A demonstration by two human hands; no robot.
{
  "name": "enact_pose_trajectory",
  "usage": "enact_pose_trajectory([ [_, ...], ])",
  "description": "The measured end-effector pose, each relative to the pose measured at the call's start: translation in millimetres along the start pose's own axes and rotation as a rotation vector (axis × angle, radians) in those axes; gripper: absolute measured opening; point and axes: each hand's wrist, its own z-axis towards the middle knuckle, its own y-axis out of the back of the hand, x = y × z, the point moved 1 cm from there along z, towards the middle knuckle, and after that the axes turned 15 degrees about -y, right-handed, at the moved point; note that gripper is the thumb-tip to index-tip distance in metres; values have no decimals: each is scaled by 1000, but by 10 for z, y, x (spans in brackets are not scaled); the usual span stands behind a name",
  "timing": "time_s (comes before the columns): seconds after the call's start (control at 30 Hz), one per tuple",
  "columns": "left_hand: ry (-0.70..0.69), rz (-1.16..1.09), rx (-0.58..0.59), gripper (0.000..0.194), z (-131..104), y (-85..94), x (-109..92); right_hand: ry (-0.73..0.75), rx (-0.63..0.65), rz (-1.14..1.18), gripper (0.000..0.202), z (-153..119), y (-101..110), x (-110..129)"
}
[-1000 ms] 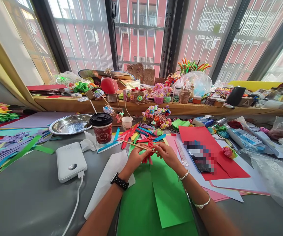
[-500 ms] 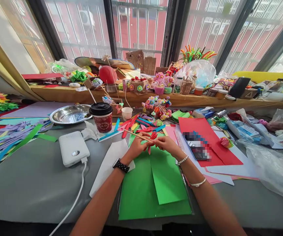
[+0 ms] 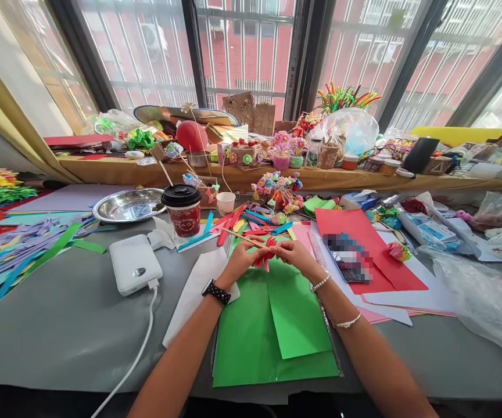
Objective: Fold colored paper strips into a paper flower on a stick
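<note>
My left hand (image 3: 243, 256), with a black watch on the wrist, is closed around a thin wooden stick (image 3: 239, 235) that points up and to the left. At the stick's right end is a red paper flower (image 3: 269, 249) with pointed petals. The fingers of my right hand (image 3: 295, 255) pinch the flower's right side. Both hands are above the green paper (image 3: 251, 331), and a smaller green sheet (image 3: 298, 313) lies on it. Fingers partly hide the flower's middle.
A white power bank (image 3: 134, 264) with a cable lies left, near a lidded cup (image 3: 182, 215) and a metal plate (image 3: 103, 210). Paper strips (image 3: 54, 238) are piled at far left. A phone (image 3: 347, 261) and red paper (image 3: 399, 273) lie right, beside a plastic bag (image 3: 486, 302).
My right fingers have shifted slightly on the flower, and more of its red petals show between the hands. The stick has tilted a little. The whole view has moved slightly.
</note>
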Motion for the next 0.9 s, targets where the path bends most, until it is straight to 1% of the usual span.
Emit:
enact_pose_trajectory([
  [0.07, 0, -30, 2, 20, -8, -2, 33, 14, -32, -15, 37, 2, -8, 1],
  [0.13, 36, -67, 9, 23, -17, -9, 63, 13, -50, -21, 37, 2, -19, 1],
  [0.3, 88, -109, 28, 27, -31, -22, 65, -33, -26, 10, 37, -6, -30, 0],
  [0.4, 57, -82, 20, 23, -27, -11, 27, -40, 7, 31, 36, -6, -25, -4],
  [0.5, 20, -34, 1, 19, -22, 4, -15, -15, 24, 13, 35, -9, -22, 4],
  [0.6, 7, -33, -16, 18, -22, 2, -30, 22, -19, -17, 33, -17, -17, 28],
  [0.67, 28, -107, -38, 21, -24, -11, -13, 48, -59, -31, 32, -19, -14, 41],
  [0.7, 54, -162, -54, 26, -25, -20, 2, 58, -72, -34, 31, -18, -13, 44],
  [0.77, 140, -289, -69, 46, -31, -41, 32, 76, -81, -36, 31, -14, -15, 43],
  [0.83, 246, -408, -10, 62, -42, -66, 50, 103, -83, -41, 30, -9, -22, 36],
  [0.9, 320, -525, 72, 68, -58, -88, 47, 149, -106, -60, 28, -4, -35, 25],
])
